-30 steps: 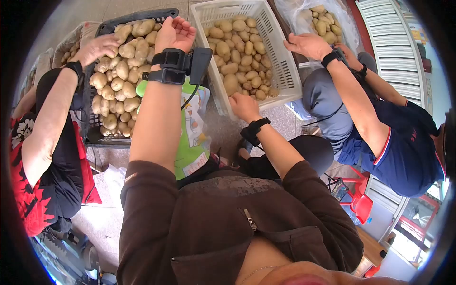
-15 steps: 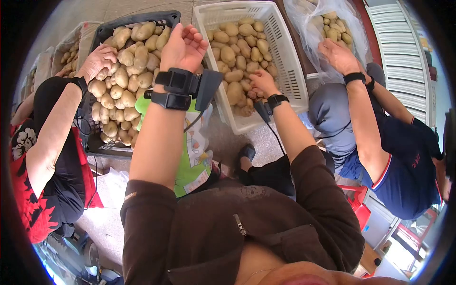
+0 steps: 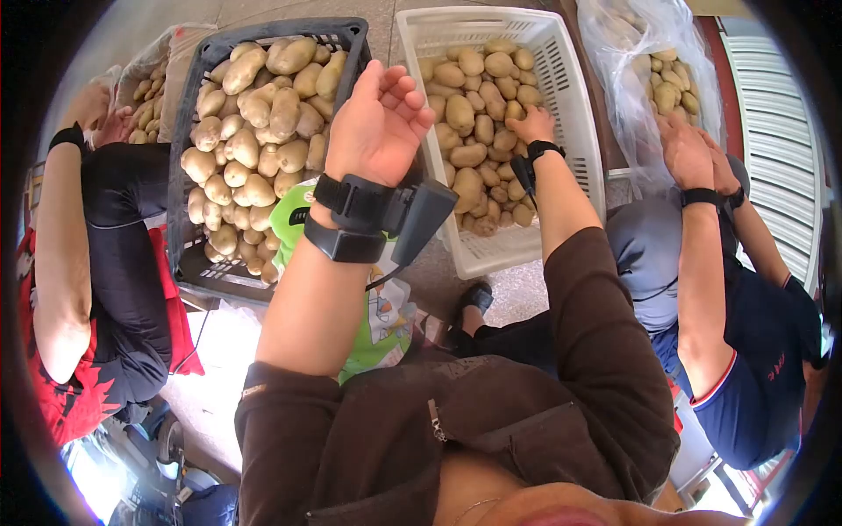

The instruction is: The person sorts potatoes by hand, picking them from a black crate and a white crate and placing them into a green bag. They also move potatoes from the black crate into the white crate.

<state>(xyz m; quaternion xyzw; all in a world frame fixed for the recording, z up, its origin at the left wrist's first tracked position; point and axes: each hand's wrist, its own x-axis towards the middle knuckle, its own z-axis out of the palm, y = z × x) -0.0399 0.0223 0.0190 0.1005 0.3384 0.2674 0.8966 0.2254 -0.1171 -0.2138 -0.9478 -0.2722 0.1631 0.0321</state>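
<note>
My left hand is raised palm up between the two crates, its fingers loosely curled and apart, with nothing in it. Beside it is the black crate, heaped with large potatoes. In the white crate, my right hand reaches down onto smaller potatoes toward the right side. Its thumb and fingers look apart and touch the potatoes; the fingertips are partly hidden. Both my wrists carry black straps and devices.
A clear plastic bag of potatoes stands at right, with a co-worker's hands at its opening. At left, another co-worker's hands are near a bag of potatoes. A green printed bag lies close to my left forearm.
My right hand has moved deeper into the white crate. The left co-worker's hand has left the black crate for the far left. The view has turned, shifting the crates rightward.
</note>
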